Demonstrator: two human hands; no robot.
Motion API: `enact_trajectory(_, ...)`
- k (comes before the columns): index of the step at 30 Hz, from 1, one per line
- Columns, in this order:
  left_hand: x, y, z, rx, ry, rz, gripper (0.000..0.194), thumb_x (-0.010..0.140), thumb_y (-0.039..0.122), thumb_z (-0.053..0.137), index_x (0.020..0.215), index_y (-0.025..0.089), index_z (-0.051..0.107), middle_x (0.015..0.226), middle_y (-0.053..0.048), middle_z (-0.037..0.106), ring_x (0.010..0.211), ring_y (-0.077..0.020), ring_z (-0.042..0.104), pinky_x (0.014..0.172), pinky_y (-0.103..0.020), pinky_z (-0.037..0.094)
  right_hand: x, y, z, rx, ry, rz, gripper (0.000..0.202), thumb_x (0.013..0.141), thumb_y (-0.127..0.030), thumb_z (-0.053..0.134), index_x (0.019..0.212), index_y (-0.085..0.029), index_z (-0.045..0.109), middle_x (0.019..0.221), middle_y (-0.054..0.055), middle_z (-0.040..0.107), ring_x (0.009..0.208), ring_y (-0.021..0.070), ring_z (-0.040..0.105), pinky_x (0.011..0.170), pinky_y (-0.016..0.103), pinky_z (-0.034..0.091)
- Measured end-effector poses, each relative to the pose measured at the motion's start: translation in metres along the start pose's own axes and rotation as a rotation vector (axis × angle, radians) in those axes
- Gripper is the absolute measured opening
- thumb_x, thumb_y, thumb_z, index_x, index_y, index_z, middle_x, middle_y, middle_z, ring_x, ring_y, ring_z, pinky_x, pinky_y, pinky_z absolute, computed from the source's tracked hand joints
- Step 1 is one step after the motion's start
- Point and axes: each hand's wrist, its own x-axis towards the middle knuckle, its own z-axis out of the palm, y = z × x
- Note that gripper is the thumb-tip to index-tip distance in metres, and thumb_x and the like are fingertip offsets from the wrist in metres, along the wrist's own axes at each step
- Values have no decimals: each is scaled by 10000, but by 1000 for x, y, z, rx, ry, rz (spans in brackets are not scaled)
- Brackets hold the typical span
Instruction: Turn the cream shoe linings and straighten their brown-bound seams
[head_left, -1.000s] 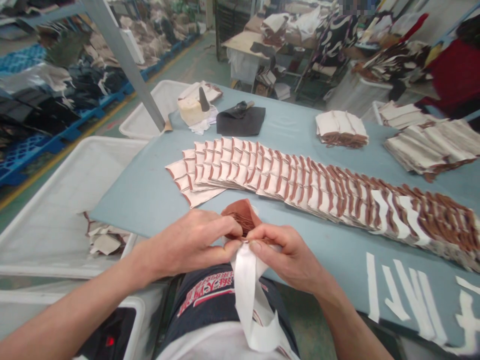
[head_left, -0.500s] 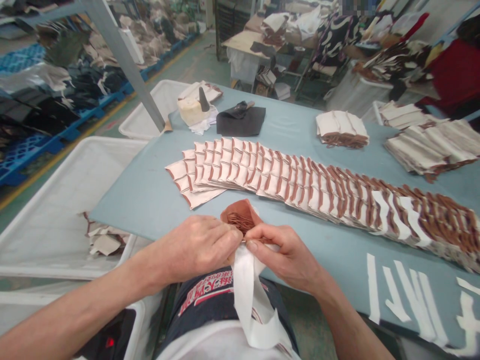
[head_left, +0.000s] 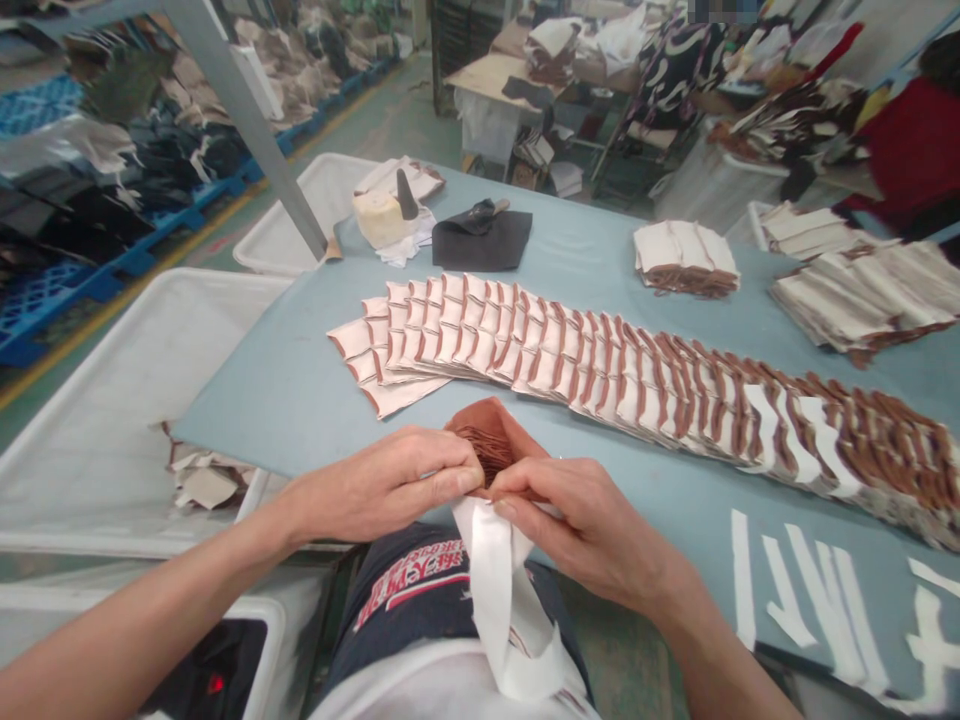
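Both hands' fingers, left hand (head_left: 382, 480) and right hand (head_left: 585, 525), pinched shut on a ribbed brown leather piece (head_left: 491, 440) with glossy white ribbon (head_left: 495, 590).

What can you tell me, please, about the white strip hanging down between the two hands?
The white strip looks like smooth, slightly glossy paper or tape backing. Its top is pinched between the fingers of the left hand and right hand, below the brown stack. It hangs over the lap, curling at its lower end.

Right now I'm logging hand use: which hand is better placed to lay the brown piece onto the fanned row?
Probably the right hand: it pinches the brown piece nearer the fanned row; the left hand is farther.
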Motion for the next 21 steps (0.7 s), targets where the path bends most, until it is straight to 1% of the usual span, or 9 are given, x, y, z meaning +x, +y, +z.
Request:
enact_trajectory(2, 3, 0, 1, -62, -25, 4, 361, 1084, 339, 377, 811, 168, 539, 764, 13, 539, 702, -128, 506, 703, -229, 409, -1, 0, -1, -1, -6, -9, 138, 1024, -204, 547, 938, -202, 655, 800, -29, 706, 677, 102, 597, 670, 237, 366)
enact_trajectory(5, 3, -2, 3, -98, -47, 21, 331, 1082, 342, 381, 848, 171, 543, 781, 15, 555, 705, -127, 508, 700, -229, 407, -2, 1, -2, 9, -5, -17, 135, 1025, -205, 542, 945, -204, 651, 810, -28, 712, 684, 102, 609, 676, 236, 374)
enact_trajectory(10, 3, -5, 9, 61, 29, 50, 299, 1087, 294, 367, 857, 186, 525, 777, 19, 548, 695, -131, 493, 694, -245, 386, -1, 4, -4, 4, -15, 14, 125, 1022, -188, 533, 956, -209, 638, 861, -7, 733, 753, 128, 651, 707, 252, 390)
enact_trajectory(13, 4, -6, 10, 65, 54, 64, 304, 1093, 307, 357, 854, 193, 506, 745, 30, 538, 659, -127, 481, 664, -247, 374, 0, 2, -5, 9, -11, 16, 131, 1022, -191, 525, 947, -213, 631, 842, -4, 728, 736, 135, 647, 700, 260, 390)
enact_trajectory(17, 7, -6, 8, 65, 40, 87, 354, 1100, 319, 330, 799, 196, 470, 705, 41, 507, 638, -123, 474, 655, -255, 363, 4, -2, -6, -30, -27, 3, 151, 1024, -192, 516, 912, -212, 616, 788, -6, 699, 681, 133, 609, 660, 266, 367)
enact_trajectory(21, 7, -2, 8, 137, 22, 46, 379, 1108, 322, 293, 781, 199, 441, 719, 37, 478, 654, -131, 461, 667, -264, 364, 7, -2, -5, -78, -18, 7, 148, 1028, -203, 524, 902, -205, 602, 782, -3, 686, 691, 139, 600, 658, 269, 357)
